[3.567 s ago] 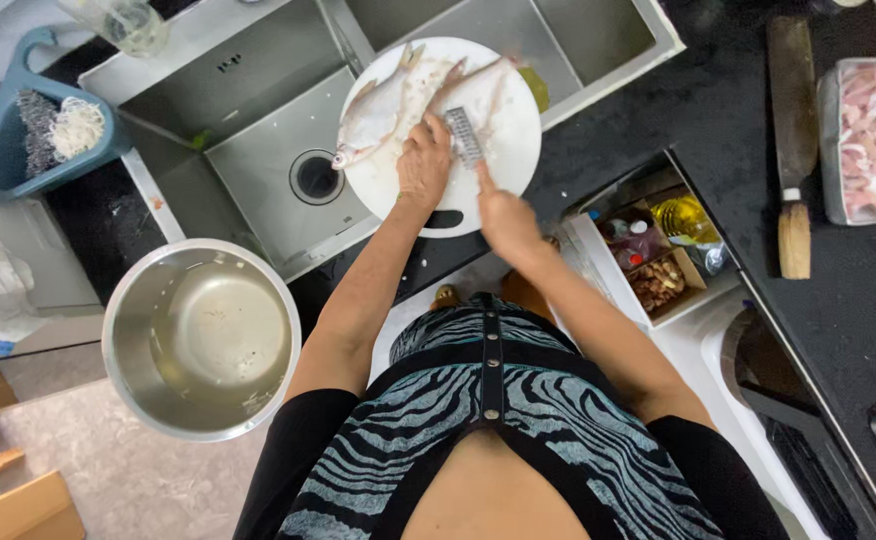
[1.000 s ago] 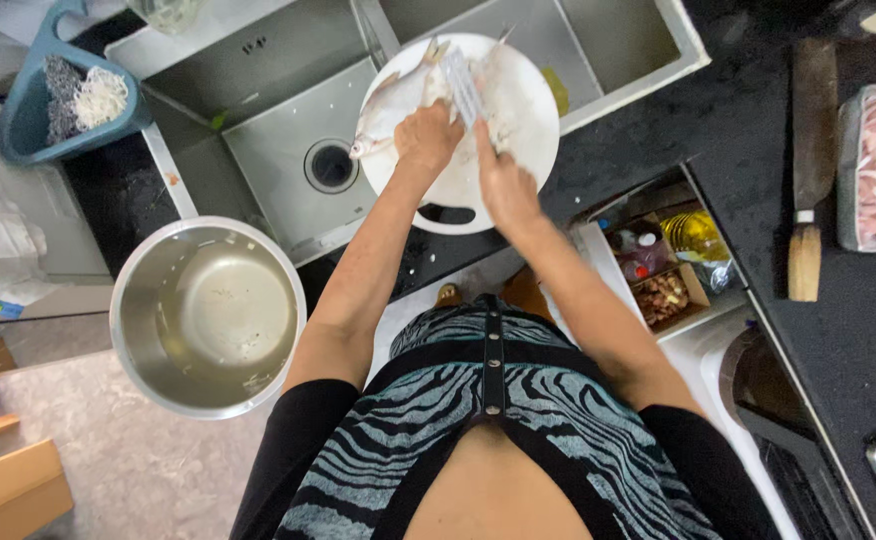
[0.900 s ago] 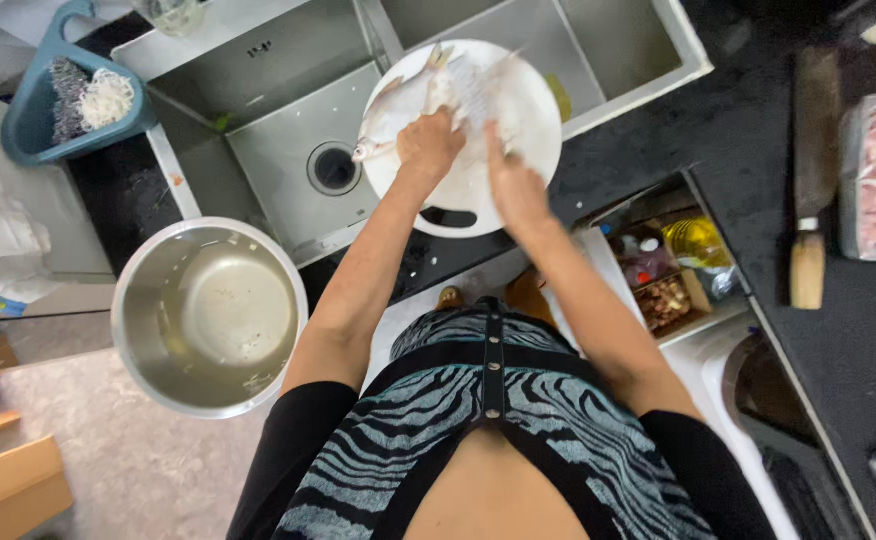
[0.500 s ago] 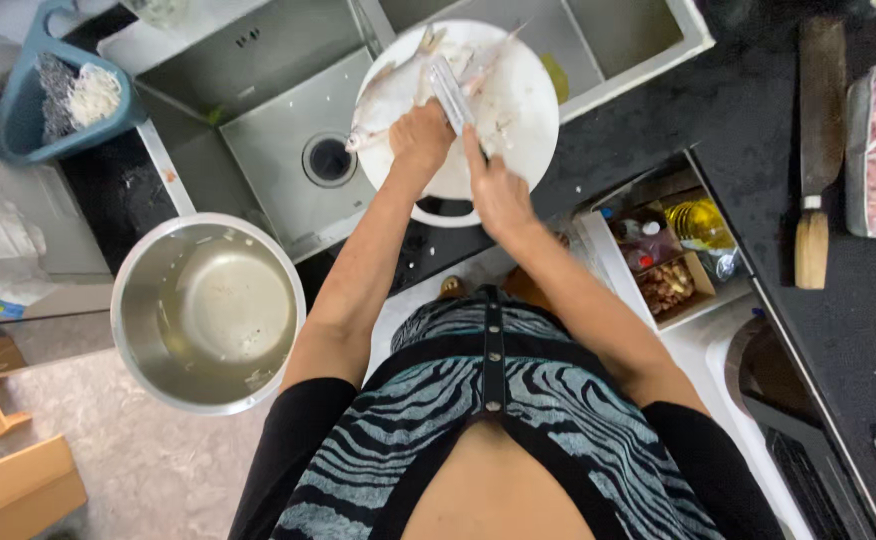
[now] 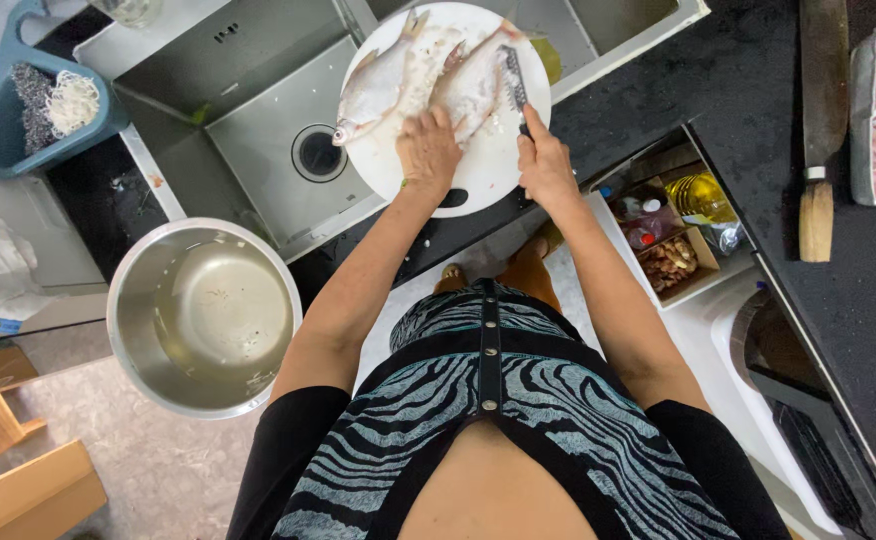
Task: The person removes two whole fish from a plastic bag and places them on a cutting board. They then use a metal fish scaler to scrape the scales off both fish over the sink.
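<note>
Head view: sink (image 5: 248, 110) lies under a round white board (image 5: 478, 170) bridging its rim, so scales drop in. Two fish (image 5: 428, 80) lie on it. Left hand (image 5: 428, 150) presses flat on one fish, pinning it; right hand (image 5: 546, 170) is clenched around a scaler (image 5: 514, 85).

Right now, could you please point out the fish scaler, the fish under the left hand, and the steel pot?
fish scaler (image 5: 514, 88), head view, on its toothed blade.
fish (image 5: 470, 85), head view, on its silvery flank, above the left hand (image 5: 428, 150).
steel pot (image 5: 123, 300), head view, on its left rim.
</note>
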